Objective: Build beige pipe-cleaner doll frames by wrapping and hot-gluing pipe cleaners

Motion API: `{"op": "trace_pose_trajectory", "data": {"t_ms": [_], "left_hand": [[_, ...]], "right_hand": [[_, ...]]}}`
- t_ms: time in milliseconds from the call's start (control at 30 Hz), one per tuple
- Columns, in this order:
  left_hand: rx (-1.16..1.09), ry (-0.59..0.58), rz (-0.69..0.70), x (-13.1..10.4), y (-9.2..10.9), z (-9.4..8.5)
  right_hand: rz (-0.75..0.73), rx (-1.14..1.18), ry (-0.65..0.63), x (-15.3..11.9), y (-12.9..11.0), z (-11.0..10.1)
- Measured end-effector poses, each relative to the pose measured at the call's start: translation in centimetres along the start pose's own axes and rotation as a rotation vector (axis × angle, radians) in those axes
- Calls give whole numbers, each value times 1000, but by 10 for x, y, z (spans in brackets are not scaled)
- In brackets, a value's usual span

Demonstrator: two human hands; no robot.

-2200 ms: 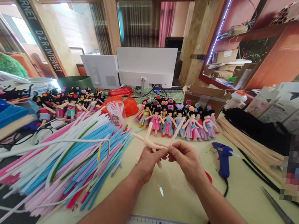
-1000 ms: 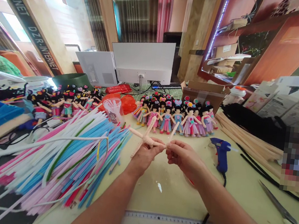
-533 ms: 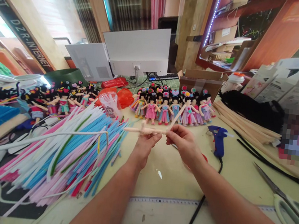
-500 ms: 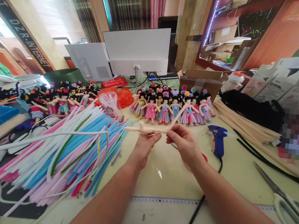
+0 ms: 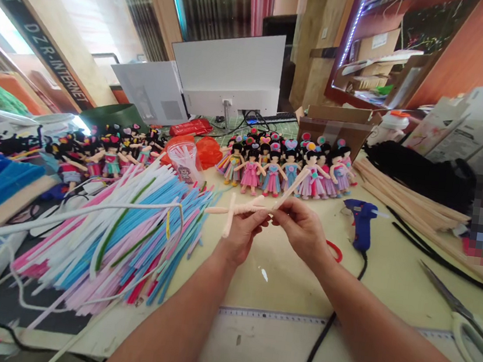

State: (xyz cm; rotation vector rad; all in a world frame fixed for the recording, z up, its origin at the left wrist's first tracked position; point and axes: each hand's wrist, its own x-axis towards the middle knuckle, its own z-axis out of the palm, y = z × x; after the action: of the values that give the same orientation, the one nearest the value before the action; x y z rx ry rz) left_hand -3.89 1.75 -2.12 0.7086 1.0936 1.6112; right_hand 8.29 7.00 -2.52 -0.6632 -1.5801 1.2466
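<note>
Both hands meet above the middle of the table around a beige pipe-cleaner figure, which has a wrapped body and a crosspiece like arms. My left hand is closed on its body from below, thumb on top. With thumb and fingers, my right hand pinches the right end, where a loose beige pipe cleaner sticks up at a slant. The exact grip point lies hidden behind the fingers. Just past the hands stand rows of finished pipe-cleaner dolls in coloured dresses.
To the left lies a heap of coloured pipe cleaners. On the right are a blue glue gun with its cord, scissors, and beige and black pipe cleaners. A ruler strip runs along the front.
The figure has turned, so its crosspiece now shows upright on the left. The hands have drawn closer together at its right end. The whole view has shifted slightly.
</note>
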Motion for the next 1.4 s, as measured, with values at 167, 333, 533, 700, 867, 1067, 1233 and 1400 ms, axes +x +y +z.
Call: {"op": "trace_pose_trajectory", "data": {"t_ms": [167, 333, 533, 700, 867, 1067, 1233, 1400], "left_hand": [[73, -1, 84, 4, -3, -5], [90, -55, 185, 7, -5, -8], [180, -82, 266, 9, -2, -10], [158, -64, 216, 7, -2, -9], [58, -20, 122, 5, -4, -5], [54, -14, 206, 7, -6, -4], [58, -12, 223, 9, -5, -6], [13, -64, 89, 8, -4, -6]], "right_hand": [[88, 61, -6, 1, -4, -1], [286, 208, -17, 4, -11, -3], [464, 310, -79, 5, -11, -6], [405, 335, -79, 4, -10, -4], [319, 312, -9, 4, -6, 2], [235, 227, -8, 1, -3, 5], [223, 223, 0, 1, -3, 5], [233, 292, 58, 3, -2, 3]]}}
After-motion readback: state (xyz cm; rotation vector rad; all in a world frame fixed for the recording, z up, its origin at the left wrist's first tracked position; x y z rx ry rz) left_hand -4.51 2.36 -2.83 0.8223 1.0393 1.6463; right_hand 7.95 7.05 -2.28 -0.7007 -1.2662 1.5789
